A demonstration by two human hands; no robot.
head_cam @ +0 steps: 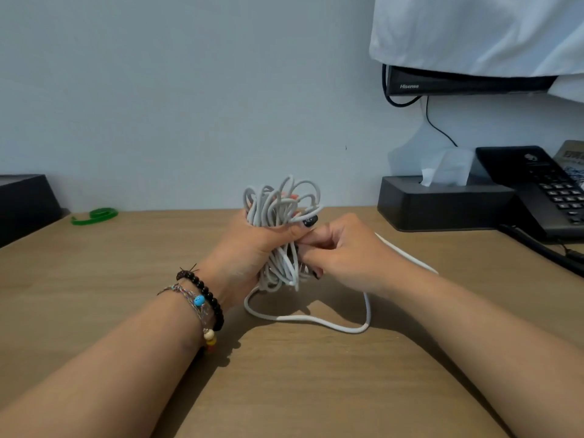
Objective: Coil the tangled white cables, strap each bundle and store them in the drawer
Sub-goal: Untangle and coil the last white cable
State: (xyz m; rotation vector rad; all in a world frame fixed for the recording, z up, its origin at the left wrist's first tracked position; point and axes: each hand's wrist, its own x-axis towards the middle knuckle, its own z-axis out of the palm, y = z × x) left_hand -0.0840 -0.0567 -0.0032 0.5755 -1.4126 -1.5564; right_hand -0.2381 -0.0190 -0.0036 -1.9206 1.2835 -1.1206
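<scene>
Left hand (252, 248) grips the tangled bundle of white round cables (279, 216) around its middle, thumb across the front, loops sticking out above and below the fist. Bundle is held just above the light-brown wooden bench (284, 390), near centre. Right hand (344, 251) has its fingers curled against the bundle's right side, pinching strands just below the left thumb. One loose white cable tail (316, 319) drops from the bundle, loops across the bench under the right wrist and comes out again beyond it. Green flat strap (94, 214) lies curled at the bench's back left edge, well apart from the hands. Back right: black tissue box (442, 205), black desk phone (543, 191) just beside it. Drawer not visible.
</scene>
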